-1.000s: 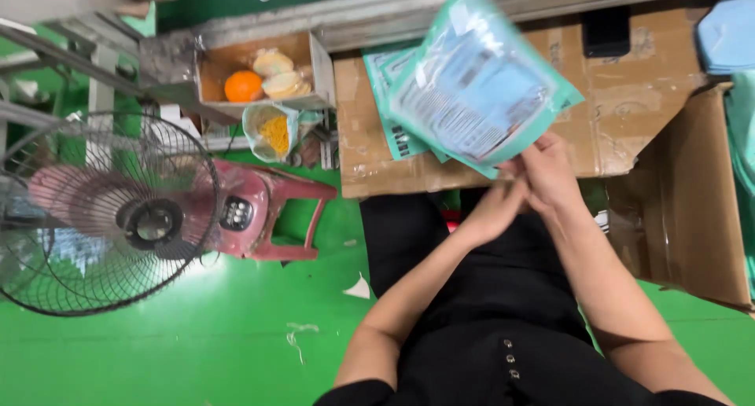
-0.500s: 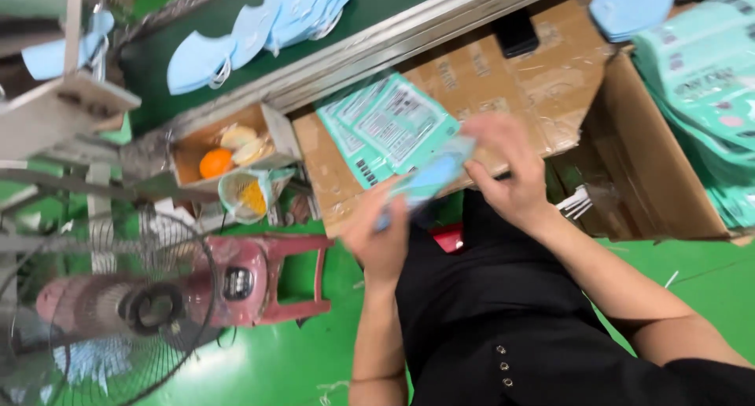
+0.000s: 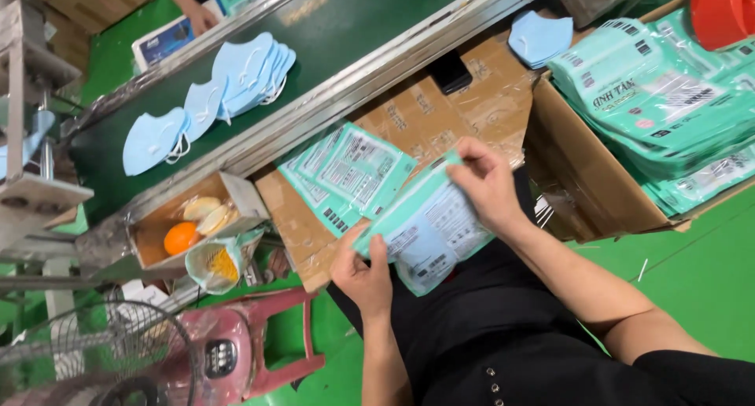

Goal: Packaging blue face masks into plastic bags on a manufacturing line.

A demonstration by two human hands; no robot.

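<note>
Both my hands hold a teal plastic mask packet (image 3: 431, 221) over my lap. My left hand (image 3: 363, 271) grips its lower left end, and my right hand (image 3: 486, 180) pinches its upper right edge. A small stack of the same teal packets (image 3: 346, 170) lies on the flattened cardboard (image 3: 440, 115) just beyond my hands. Several light blue face masks (image 3: 208, 99) lie on the dark green conveyor belt (image 3: 338, 29) further back.
A cardboard box (image 3: 582, 178) full of teal packets (image 3: 668, 99) stands at the right. A small box (image 3: 161, 245) at the left holds an orange and other fruit. A pink fan (image 3: 212, 351) stands on the green floor. Another person's hand (image 3: 200, 17) is beyond the belt.
The view has swung toward the conveyor belt and the box at the right. My hands have spread apart along the packet, now held lower over my lap.
</note>
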